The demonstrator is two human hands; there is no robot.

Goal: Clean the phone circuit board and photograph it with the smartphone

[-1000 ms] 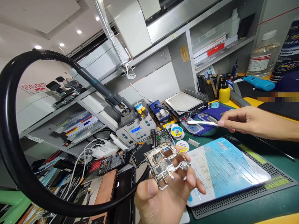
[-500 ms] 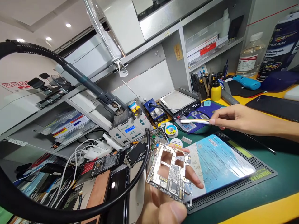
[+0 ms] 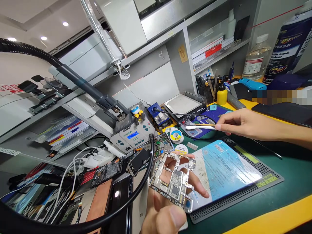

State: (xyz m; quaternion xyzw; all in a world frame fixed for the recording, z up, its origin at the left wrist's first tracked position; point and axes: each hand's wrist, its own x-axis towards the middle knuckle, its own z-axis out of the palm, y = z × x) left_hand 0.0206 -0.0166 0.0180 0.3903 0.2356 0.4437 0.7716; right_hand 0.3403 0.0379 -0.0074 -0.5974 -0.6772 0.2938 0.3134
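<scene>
A phone circuit board (image 3: 176, 178) with square openings is held tilted by my left hand (image 3: 168, 217), thumb at its lower edge and fingers behind it. To the right, my right hand (image 3: 240, 123) pinches a white-tipped swab (image 3: 198, 127) together with a thin brownish stick (image 3: 204, 124), their tips pointing left. A blue and white sheet (image 3: 229, 165) lies on a dark perforated mat (image 3: 273, 180), just right of the board. The two hands are well apart.
A soldering station (image 3: 134, 135) with a blue display stands behind the board. A thick black cable (image 3: 146, 182) loops across the left foreground. Solder spool (image 3: 175, 135), yellow bottle (image 3: 222, 95), clear bottle (image 3: 255, 58) and phone parts (image 3: 107, 172) surround the green mat.
The board in my left hand has tilted and shifted slightly left. My right hand has moved slightly left in view, and the brownish stick beside the swab shows more clearly. The whole view has shifted a little.
</scene>
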